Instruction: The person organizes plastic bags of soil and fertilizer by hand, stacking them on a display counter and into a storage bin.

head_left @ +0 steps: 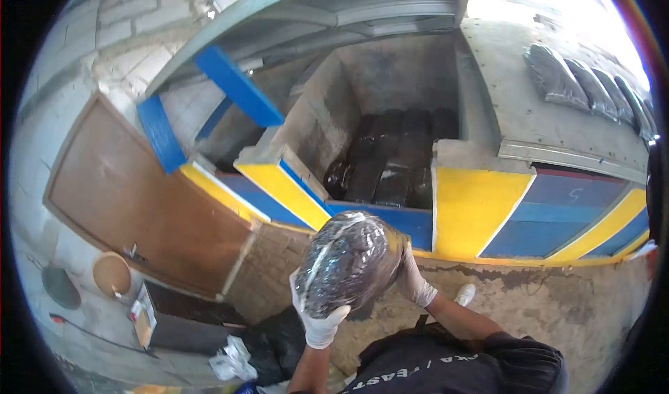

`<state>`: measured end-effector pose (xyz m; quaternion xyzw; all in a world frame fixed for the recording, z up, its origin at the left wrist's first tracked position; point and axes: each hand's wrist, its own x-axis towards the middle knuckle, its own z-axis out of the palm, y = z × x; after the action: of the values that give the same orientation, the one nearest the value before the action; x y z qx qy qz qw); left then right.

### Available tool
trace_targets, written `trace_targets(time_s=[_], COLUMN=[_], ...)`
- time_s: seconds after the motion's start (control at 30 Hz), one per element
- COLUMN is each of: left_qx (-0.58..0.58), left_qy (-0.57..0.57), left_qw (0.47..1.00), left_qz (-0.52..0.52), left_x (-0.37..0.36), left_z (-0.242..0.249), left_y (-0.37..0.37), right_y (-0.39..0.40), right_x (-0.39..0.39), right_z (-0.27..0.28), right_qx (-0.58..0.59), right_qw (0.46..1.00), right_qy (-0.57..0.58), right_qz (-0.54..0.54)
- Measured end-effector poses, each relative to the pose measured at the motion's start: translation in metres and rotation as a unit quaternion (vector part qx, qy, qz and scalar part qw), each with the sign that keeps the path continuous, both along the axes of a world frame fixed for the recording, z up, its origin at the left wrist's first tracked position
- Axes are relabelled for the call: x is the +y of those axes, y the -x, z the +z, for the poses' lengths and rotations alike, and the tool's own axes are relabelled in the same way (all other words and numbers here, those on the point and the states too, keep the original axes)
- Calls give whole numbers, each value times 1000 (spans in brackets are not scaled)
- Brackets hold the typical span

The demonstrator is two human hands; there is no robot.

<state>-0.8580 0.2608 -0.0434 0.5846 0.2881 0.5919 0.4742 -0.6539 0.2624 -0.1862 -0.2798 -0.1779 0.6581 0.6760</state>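
- A clear-wrapped bag of dark material (348, 261) is gripped between both gloved hands, raised in front of the chest.
- Left hand (319, 317) is clasped under the bag's lower edge; right hand (414, 279) is pressed to its far side.
- Just beyond, a yellow-and-blue painted wall edge (474, 209) is seen.
- Behind it, a concrete chamber (397, 80) is stacked with similar dark bags (390, 164).
- More bags (585, 80) are laid on the ledge at right.
- A brown door (139, 199) stands open at left.
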Motion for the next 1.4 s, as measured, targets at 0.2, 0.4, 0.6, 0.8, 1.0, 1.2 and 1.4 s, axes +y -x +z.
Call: trace_targets(time_s=[0.2,0.4,0.6,0.8,1.0,1.2,1.4], left_qx=[14,36,46,45,57,71,126], left_qy=[33,12,-1,11,0,-10,-19], left_qw=[999,998,997,992,988,954,965], left_qz=[-32,-56,-67,-121,-145,-291,-227], left_x=[-12,-6,-1,1,-2,-6,-36], left_z=[-17,-23,-12,-3,-6,-2,-84], left_y=[10,0,-24,-47,-65,-59,-43], right_y=[7,-5,-19,-31,-39,-35,-19], right_x=[-16,-26,-36,-55,-72,-92,-110], right_z=[-26,-28,-13,-6,-39,-55,-54], right_qx=[-29,-26,-22,-14,84,139,170], right_qw=[999,999,997,994,991,979,965], right_qy=[34,43,44,49,40,58,107], right_qz=[4,-18,-51,-94,-100,-134,-168])
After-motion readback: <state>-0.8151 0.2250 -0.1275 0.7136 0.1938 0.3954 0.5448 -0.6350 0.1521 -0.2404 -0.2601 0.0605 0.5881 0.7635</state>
